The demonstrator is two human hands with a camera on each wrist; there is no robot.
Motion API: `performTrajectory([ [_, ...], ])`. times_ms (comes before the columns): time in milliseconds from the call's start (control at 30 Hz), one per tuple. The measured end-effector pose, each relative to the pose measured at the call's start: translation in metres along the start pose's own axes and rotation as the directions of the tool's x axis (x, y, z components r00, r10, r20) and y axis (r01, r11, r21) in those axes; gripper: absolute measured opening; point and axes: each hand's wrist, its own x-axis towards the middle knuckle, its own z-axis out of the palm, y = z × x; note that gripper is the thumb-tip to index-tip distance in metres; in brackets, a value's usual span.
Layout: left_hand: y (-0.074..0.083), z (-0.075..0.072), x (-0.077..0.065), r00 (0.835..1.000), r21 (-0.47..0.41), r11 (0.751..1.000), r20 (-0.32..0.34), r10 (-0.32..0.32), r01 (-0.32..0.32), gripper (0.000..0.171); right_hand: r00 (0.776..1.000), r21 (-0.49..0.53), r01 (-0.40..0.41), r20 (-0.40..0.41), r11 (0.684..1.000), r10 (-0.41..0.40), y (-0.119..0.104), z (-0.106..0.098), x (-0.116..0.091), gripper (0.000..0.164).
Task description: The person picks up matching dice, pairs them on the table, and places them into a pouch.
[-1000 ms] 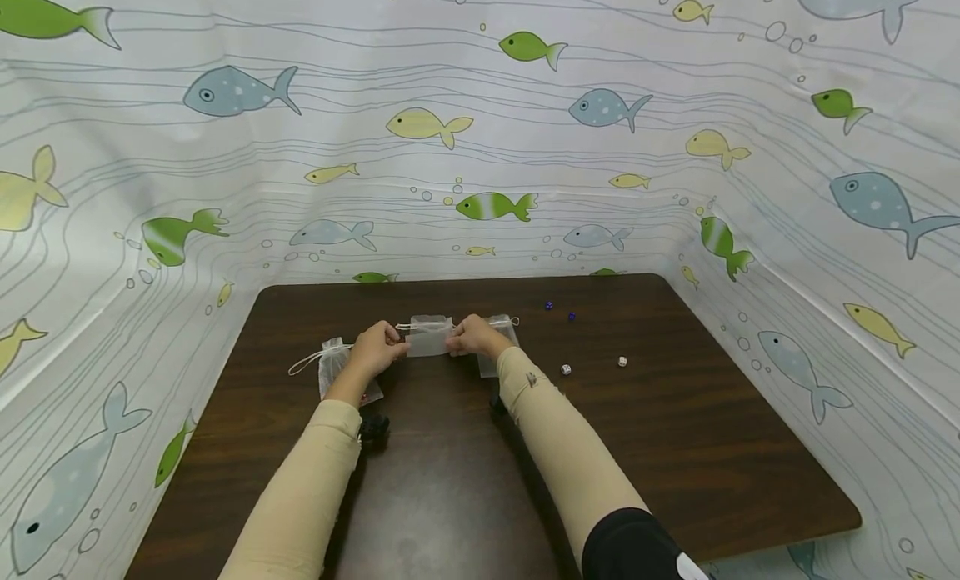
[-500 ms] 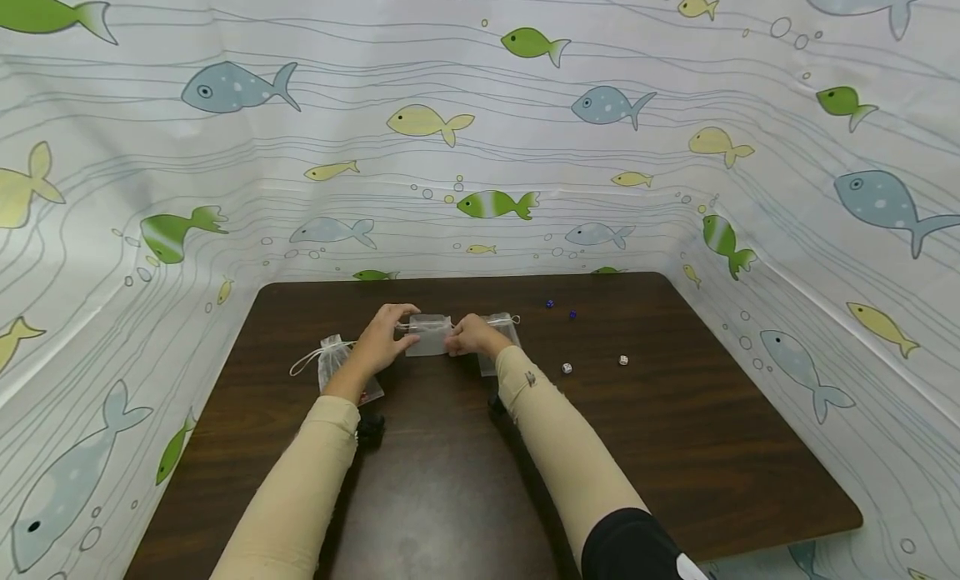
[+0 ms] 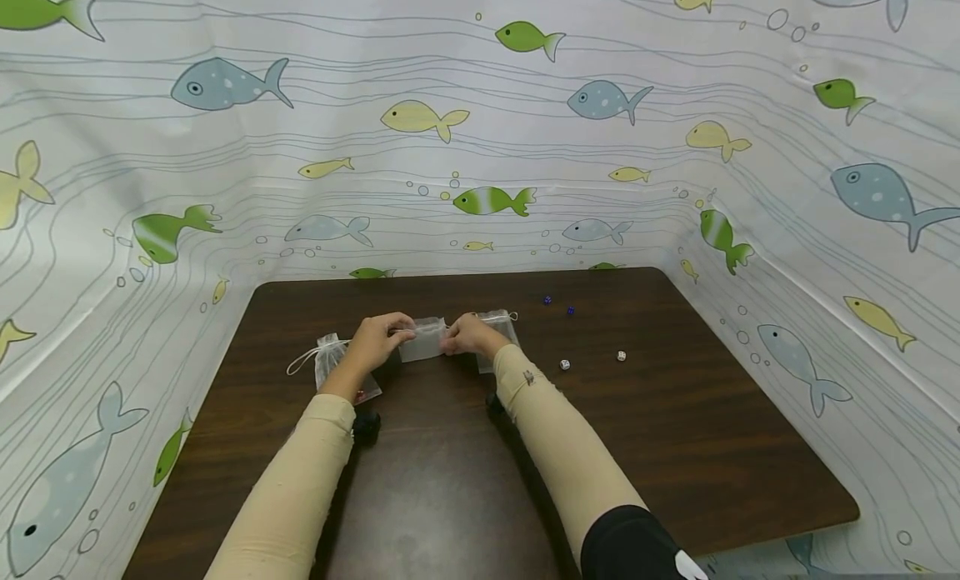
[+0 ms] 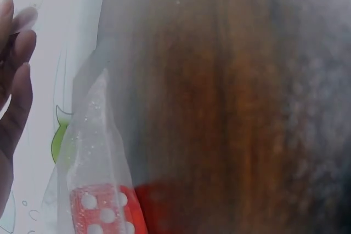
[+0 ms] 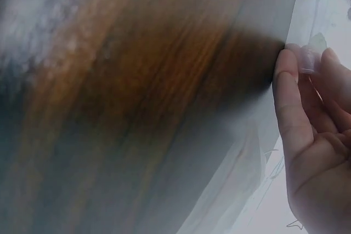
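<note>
A small sheer white drawstring pouch (image 3: 422,342) sits between both hands at mid-table in the head view. My right hand (image 3: 471,337) pinches its right side near the top. Over the upper left corner, my left hand (image 3: 372,343) grips the edge between thumb and fingers. Partly behind the left forearm lies a second pouch (image 3: 328,357), its white cord looped out to the left. Red dice (image 4: 101,212) with white dots show through that pouch in the left wrist view. A third pouch (image 3: 486,365) lies behind the right hand, partly covered.
Two blue dice (image 3: 547,300) lie at the back right of the brown table (image 3: 675,447). Two white dice, one nearer the right arm (image 3: 565,365) and another white die (image 3: 621,357), are closer. A fish-patterned sheet (image 3: 480,130) surrounds the table.
The left hand's fingers spread away from the middle pouch, then closed on its upper left corner. The pouch has tilted and shifted slightly left. The right hand keeps its pinch.
</note>
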Motion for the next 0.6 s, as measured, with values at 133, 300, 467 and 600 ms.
performTrajectory([
  [133,-0.002,0.000,0.000,0.999,-0.003,0.999,-0.004,0.032,-0.032,0.009,1.000,-0.022,0.025,0.009,0.999,-0.025,0.000,0.001,-0.003,0.015],
  [300,-0.003,0.001,0.000,0.998,0.000,0.999,-0.015,0.054,-0.054,0.008,0.999,0.026,0.046,-0.007,0.999,-0.046,0.001,0.002,-0.012,0.018],
  [467,-0.003,0.000,-0.001,0.999,0.011,0.999,-0.015,0.032,-0.032,0.007,0.997,0.056,0.072,0.005,0.996,-0.073,0.003,-0.002,-0.017,0.023],
  [600,-0.002,-0.001,-0.001,1.000,0.002,1.000,-0.012,0.026,-0.026,0.006,0.996,0.060,0.094,-0.006,0.994,-0.093,0.007,-0.008,-0.019,0.028],
])
